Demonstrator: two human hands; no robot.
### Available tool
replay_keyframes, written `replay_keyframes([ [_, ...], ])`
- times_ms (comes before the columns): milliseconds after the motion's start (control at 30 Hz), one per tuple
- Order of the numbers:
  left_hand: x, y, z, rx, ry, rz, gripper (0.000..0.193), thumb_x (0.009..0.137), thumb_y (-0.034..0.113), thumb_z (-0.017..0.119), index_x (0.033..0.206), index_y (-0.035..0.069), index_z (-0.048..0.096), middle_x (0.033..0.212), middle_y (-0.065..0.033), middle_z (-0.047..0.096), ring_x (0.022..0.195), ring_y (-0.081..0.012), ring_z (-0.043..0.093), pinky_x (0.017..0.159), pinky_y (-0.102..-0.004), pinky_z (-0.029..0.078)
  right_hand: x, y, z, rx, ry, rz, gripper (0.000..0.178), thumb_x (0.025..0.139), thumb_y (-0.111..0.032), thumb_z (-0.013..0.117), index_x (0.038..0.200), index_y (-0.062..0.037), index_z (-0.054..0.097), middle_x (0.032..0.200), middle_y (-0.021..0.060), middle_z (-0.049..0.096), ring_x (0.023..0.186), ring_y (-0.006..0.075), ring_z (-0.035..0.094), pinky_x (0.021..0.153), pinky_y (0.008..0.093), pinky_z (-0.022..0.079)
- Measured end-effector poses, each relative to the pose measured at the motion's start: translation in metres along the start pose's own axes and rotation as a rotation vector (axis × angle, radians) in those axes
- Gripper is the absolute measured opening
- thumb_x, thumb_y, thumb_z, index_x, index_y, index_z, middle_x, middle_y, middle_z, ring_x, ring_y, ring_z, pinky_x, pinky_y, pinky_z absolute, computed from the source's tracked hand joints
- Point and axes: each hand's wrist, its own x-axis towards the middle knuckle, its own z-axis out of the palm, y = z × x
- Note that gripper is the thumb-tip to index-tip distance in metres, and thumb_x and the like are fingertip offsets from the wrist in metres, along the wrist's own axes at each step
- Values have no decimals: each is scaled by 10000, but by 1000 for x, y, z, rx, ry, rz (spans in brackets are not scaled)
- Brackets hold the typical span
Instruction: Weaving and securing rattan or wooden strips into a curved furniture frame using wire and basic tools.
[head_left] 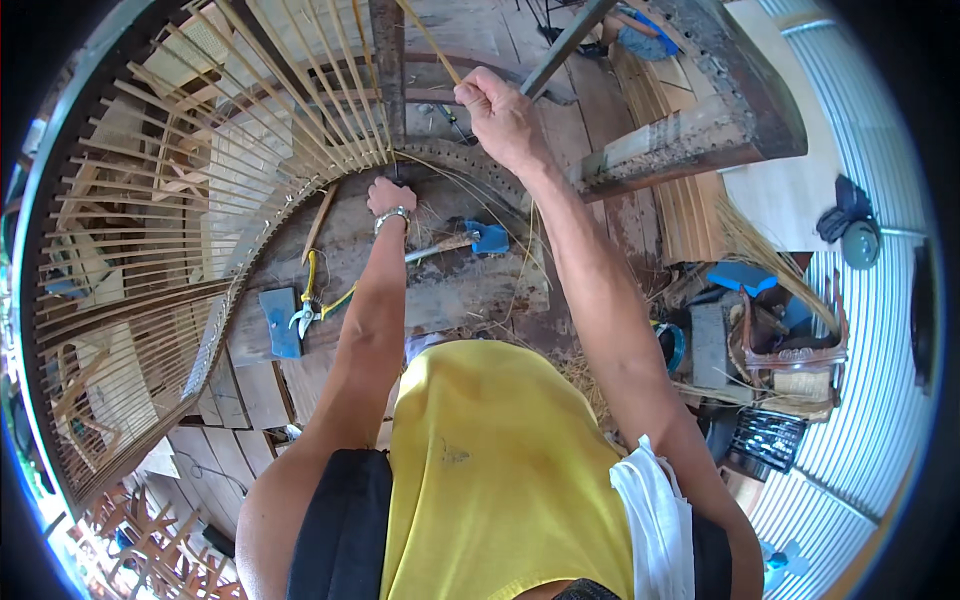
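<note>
A curved wooden frame (480,168) with small holes along its inner edge fans out to the left, strung with many pale rattan strands (150,165). My right hand (503,118), raised at upper centre, is closed in a fist round a rattan strand (432,44) that runs up and left, pulled taut. Close to the frame's inner edge, my left hand (388,197) is closed, its fingers partly hidden. A small dark piece (399,175) shows at its fingertips; I cannot make out what it is. Loose thin strands (465,185) trail between my hands.
Yellow-handled pruning shears (308,312) lie beside a blue-and-grey block (281,322). A metal tool with a blue end (488,238) and a thin wooden stick (319,224) are on the boards. A dark frame beam (670,160) crosses at right, near bundled rattan (790,265).
</note>
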Motion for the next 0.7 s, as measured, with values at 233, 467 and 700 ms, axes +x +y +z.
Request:
replay_keyframes([
  [233, 22, -79, -6, -372, -560, -105, 598, 952, 420, 1058, 1346, -5, 909, 1238, -196, 937, 895, -325, 900, 900, -487, 742, 12, -2, 3, 4, 1, -32, 268, 1294, -374, 756, 1324, -109, 792, 1081, 81, 885, 1008, 247, 826, 923, 443, 655],
  [467, -87, -2, -48, -1041, -435, -79, 450, 1235, 401, 821, 1538, 69, 807, 1108, -72, 825, 824, -233, 825, 637, -443, 677, 0, 36, 25, -22, 47, -95, 295, 1310, -389, 721, 1275, -99, 763, 1023, 146, 833, 927, 312, 800, 858, 468, 625],
  [700, -182, 59, -300, -798, 108, 576, 410, 1235, 231, 836, 1601, 47, 845, 1201, -121, 824, 1102, -232, 749, 996, -388, 601, 5, 10, 31, 121, 53, -118, 286, 1306, -373, 732, 1245, -94, 745, 953, 120, 749, 866, 216, 672, 819, 435, 574],
])
